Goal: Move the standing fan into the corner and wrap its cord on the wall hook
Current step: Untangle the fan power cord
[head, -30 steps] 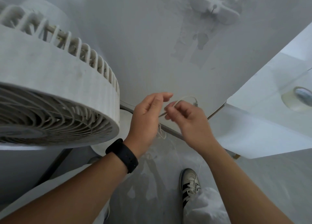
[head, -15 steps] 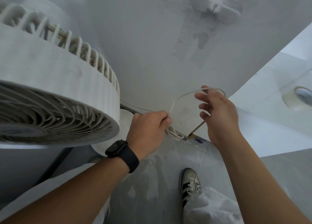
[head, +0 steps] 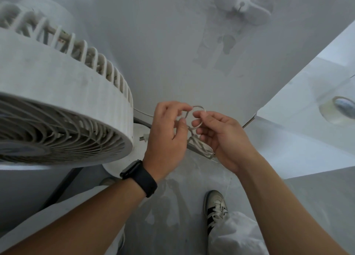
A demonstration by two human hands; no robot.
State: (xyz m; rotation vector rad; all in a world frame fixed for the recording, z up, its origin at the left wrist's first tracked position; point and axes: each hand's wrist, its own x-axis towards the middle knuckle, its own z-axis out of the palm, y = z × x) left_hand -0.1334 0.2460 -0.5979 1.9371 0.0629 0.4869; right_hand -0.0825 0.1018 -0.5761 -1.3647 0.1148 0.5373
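Note:
The white standing fan fills the left of the view, its head close to the wall, its round base below. Its white cord is gathered in small coils between my hands. My left hand, with a black watch on the wrist, pinches a loop of cord between thumb and fingers. My right hand pinches the same loop from the right, with the coils hanging under it. The plug pokes out left of my left hand. The white wall hook sits high on the wall above.
A white table juts in from the right with a roll of clear tape on it. My shoe stands on the grey floor below. The wall is right in front.
My right hand has come back down and left from a wide loop to meet my left hand. The cord now forms a small loop pinched between both hands.

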